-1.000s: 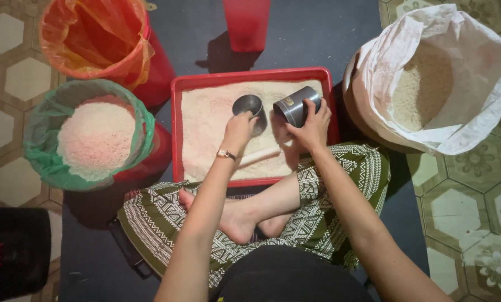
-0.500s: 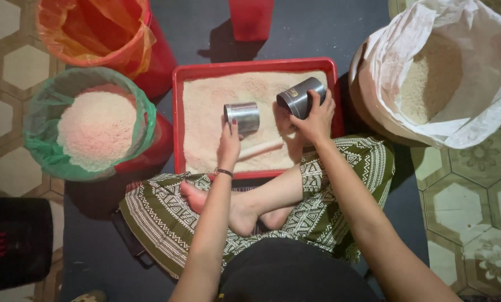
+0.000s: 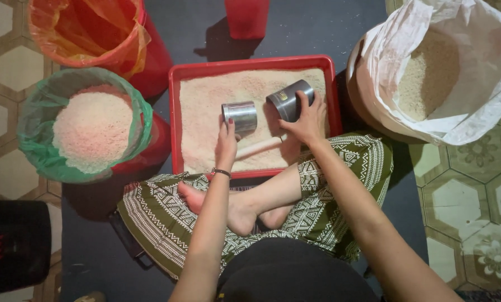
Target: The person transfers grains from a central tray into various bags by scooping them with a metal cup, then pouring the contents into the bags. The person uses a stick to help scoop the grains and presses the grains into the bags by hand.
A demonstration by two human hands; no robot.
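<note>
I sit cross-legged with the red tray (image 3: 175, 123) of rice in front of my knees. My left hand (image 3: 226, 142) is closed around a metal can (image 3: 240, 117), gripping it from below, near the tray's centre; the can lies on its side over the rice. My right hand (image 3: 303, 120) grips a second, darker can (image 3: 289, 100) just at 2 o'clock from the first, tilted, with its mouth turned toward 10 o'clock. The two cans sit close but apart. A pale wooden stick (image 3: 259, 148) lies on the rice at 6 o'clock from the cans, between my wrists. At 9 o'clock from the tray stands a bucket with a green liner (image 3: 35, 145), heaped with rice. At 10 o'clock is a red bucket with an orange liner (image 3: 122, 47). At 3 o'clock a white sack (image 3: 474, 95) stands open with rice in it. A red cup (image 3: 247, 17) stands at 12 o'clock, beyond the tray.
</note>
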